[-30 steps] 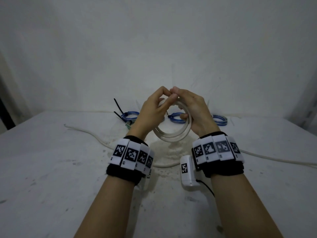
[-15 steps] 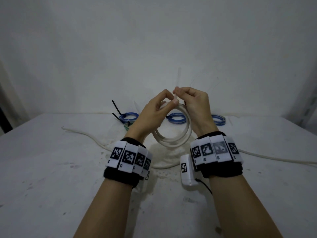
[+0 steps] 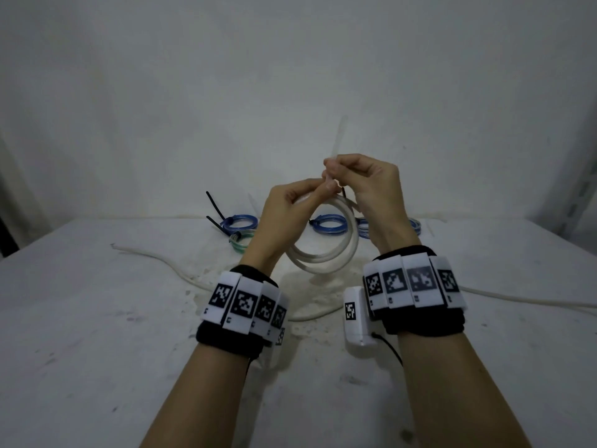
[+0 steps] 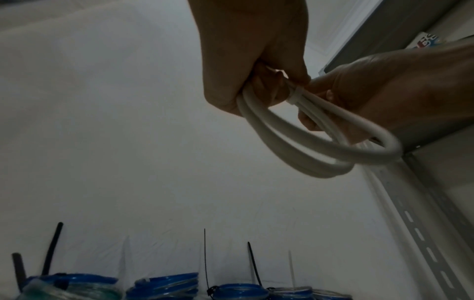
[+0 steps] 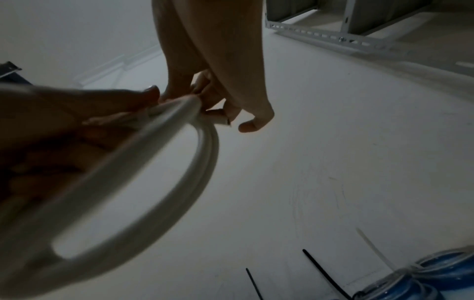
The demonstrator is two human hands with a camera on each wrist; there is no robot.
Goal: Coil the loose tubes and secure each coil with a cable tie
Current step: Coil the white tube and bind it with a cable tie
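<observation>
Item: white flexible tube coil (image 3: pixel 326 250), held raised above the white table (image 3: pixel 97 334), in front of the tied blue tube coils (image 3: pixel 240 223).
Left hand (image 3: pixel 287 211): fingers curled, pinching the coil top beside the translucent white cable tie (image 4: pixel 295 97).
Right hand (image 3: pixel 368 185): pinches the tie tail (image 3: pixel 339 137), which points upward.
Risk: a slackened pinch would likely let the loops spring apart; an uneven pull may cinch the tie skewed.

A white tube coil (image 3: pixel 326 250) of a few loops hangs upright in the air above the surface, with a pale cable tie (image 4: pixel 295 97) wrapped round its top and the tie's tail (image 3: pixel 339 134) sticking straight up. Behind the coil, several blue tied coils (image 3: pixel 329 223) lie flat on the surface. A loose white tube (image 3: pixel 168 265) snakes across the surface beneath the coil.
</observation>
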